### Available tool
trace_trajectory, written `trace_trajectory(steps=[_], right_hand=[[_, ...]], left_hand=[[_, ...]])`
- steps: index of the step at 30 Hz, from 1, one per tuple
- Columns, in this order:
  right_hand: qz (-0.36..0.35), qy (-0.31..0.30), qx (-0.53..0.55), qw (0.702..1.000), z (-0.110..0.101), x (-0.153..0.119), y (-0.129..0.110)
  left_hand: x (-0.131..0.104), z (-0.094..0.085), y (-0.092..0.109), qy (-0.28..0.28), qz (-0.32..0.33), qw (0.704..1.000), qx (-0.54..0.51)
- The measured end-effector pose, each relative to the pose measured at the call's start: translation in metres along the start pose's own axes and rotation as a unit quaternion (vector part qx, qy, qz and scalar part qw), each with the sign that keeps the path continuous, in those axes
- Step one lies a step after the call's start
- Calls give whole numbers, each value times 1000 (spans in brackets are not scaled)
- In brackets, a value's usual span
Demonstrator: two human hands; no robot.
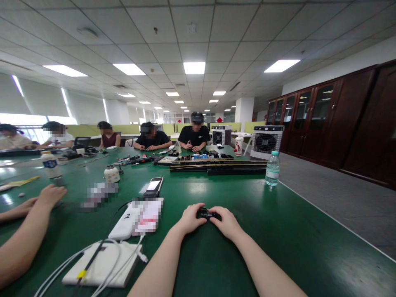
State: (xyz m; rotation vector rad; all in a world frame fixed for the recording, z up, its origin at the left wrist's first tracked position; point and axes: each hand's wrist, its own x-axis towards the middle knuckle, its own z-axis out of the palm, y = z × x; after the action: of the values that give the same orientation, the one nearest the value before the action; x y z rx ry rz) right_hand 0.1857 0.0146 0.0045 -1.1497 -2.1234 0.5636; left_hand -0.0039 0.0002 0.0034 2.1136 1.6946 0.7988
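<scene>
Both my hands meet over the green table (198,187), in front of me. A small black part (208,213) sits between them, low on or just above the tabletop; its exact kind is too small to make out. My left hand (192,218) has its fingers and thumb curled round the left end of it. On the other end, my right hand (227,222) grips with thumb and fingers. The fingers cover much of the part.
Left of my arms are a white power bank (125,222), a phone (154,186), a white notebook (102,264) and loose cables. A water bottle (272,169) stands right, near the table edge. Long black rails (216,166) lie ahead. A co-worker's arms (34,222) rest at left; several people sit beyond.
</scene>
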Motion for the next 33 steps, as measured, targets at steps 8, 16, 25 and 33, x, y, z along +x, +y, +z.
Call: trace_trajectory(steps=[8,16,25,33], right_hand=[[17,-1,-9,1000,-1,-1,-2],[10,-4,-12,1000,-1,-1,-3],[-1,9,2,1000,-1,-1,-2],[18,81,72,994,0,1,1]], left_hand=[[-1,-1,0,-2,-1,1000,5],[-2,-2,2,-3,-3,1000,-3],[-4,-6,7,-9,9,1000,10],[-4,-5,8,-12,-6,1000,17]])
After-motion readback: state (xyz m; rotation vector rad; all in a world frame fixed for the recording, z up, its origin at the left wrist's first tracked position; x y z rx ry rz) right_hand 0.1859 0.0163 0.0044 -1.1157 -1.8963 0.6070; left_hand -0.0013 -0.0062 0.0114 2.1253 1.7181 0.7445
